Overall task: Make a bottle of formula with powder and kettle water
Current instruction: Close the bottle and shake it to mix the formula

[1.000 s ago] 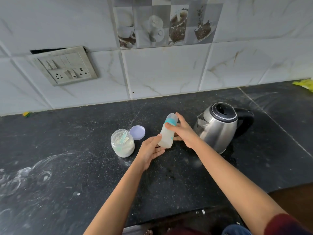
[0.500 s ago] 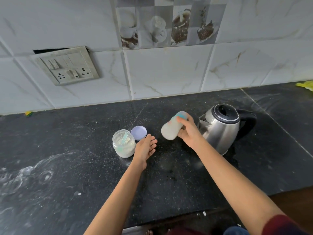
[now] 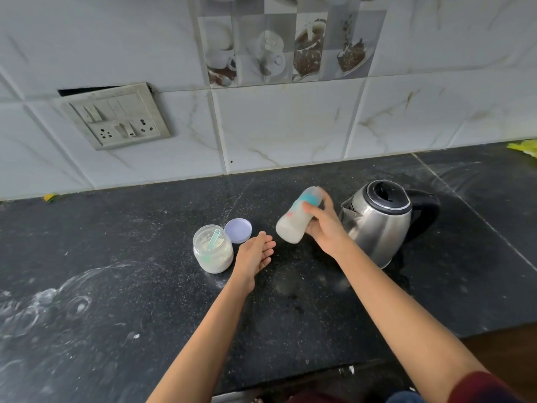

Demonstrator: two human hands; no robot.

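Holding item, one: feeding bottle (image 3: 293, 221), milky white contents, teal collar, tilted with its base down-left and its capped end up-right, raised off the desk (image 3: 116, 286) between the powder jar and the kettle. Right grip (image 3: 324, 228): bare hand, fingers and thumb curled round the bottle's upper half. Left grip (image 3: 255, 254): bare hand, fingers straight and apart, holding nothing, just beside the jar and near the bottle's base; whether it touches the desk cannot be told. Powder jar (image 3: 213, 253): clear, uncapped, part full of white powder, pale teal scoop (image 3: 214, 239) standing inside. Jar lid (image 3: 238, 230): lilac, lying just behind the jar. Kettle (image 3: 377, 225): steel body, black lid and handle, upright, close behind the right grip. Desk surface: black stone, white powder smears at left. Tiled wall behind bears a switch panel (image 3: 116, 117).
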